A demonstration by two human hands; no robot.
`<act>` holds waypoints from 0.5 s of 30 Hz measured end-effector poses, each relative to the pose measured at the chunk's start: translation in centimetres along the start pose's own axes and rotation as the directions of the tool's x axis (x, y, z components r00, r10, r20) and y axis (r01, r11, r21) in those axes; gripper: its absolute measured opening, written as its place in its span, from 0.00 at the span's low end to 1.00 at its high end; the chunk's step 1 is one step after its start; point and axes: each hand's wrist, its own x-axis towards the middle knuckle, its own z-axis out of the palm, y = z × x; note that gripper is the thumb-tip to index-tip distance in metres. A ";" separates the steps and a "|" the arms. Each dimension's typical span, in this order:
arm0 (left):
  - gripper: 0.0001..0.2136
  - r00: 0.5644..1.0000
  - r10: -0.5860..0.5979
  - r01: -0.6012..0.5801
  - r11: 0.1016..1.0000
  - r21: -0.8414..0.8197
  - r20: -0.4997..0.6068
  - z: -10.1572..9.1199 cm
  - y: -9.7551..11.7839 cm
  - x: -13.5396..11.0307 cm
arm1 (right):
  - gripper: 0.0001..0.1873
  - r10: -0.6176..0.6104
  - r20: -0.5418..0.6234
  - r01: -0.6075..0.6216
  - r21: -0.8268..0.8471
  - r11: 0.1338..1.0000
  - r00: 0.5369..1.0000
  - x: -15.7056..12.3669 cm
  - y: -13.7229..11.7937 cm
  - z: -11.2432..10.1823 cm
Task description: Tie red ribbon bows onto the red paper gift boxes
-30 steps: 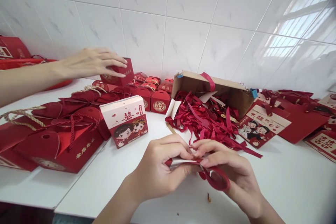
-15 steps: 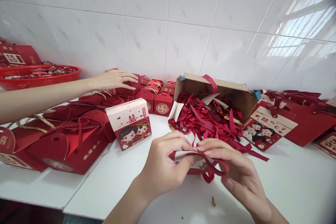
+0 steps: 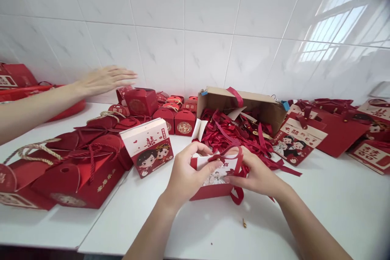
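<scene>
Between my two hands a red and white gift box (image 3: 213, 191) with a printed couple stands near the table's front. My left hand (image 3: 190, 174) grips its left side, thumb across the front by the top edge. On the other side my right hand (image 3: 254, 170) is closed around the right edge, its thumb on the front panel. A dark red ribbon (image 3: 238, 196) arches over the top and hangs in a loop at the right. Right behind is a heap of red ribbons (image 3: 234, 134) spilling from a cardboard box (image 3: 258, 103). A small brass fastener (image 3: 244, 223) lies in front.
A co-worker's hand (image 3: 106, 79) reaches in from the left above small red boxes (image 3: 141, 101). Larger red boxes with rope handles (image 3: 82, 187) fill the left. A stack of printed cards (image 3: 149, 148) stands left of my hands; finished-looking gift bags (image 3: 301, 142) stand right.
The gift box has tipped so its printed front faces me. My right hand has closed in on its right side. The co-worker's hand has lifted off a small red box and moved left.
</scene>
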 end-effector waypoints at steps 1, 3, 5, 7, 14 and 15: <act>0.09 0.999 0.026 -0.026 1.000 0.000 -0.030 0.1 0.0 0.0 | 0.17 -0.010 0.005 0.010 -0.033 0.999 1.000 0.1 0.0 -0.2; 0.14 0.987 0.118 -0.120 0.993 -0.015 -0.105 0.0 -0.1 0.0 | 0.14 -0.026 -0.028 0.026 -0.013 1.000 0.999 0.2 -0.2 -0.4; 0.21 0.956 0.207 -0.226 0.971 -0.074 -0.207 -0.2 0.0 0.2 | 0.15 0.003 -0.113 0.004 0.058 0.998 0.994 -0.2 -0.3 -0.7; 0.24 0.917 0.230 -0.291 0.945 -0.150 -0.326 -0.5 0.1 0.5 | 0.18 0.081 -0.255 -0.043 0.151 0.988 0.963 -1.3 -0.2 -1.7; 0.23 0.820 0.145 -0.347 0.895 -0.280 -0.554 -2.2 0.8 1.2 | 0.22 0.325 -0.866 -0.342 0.194 0.919 0.381 -11.3 2.3 -10.3; 0.23 0.814 0.133 -0.337 0.901 -0.272 -0.566 -2.3 1.0 1.2 | 0.23 0.274 -0.917 -0.384 0.150 0.911 0.292 -13.1 3.2 -11.7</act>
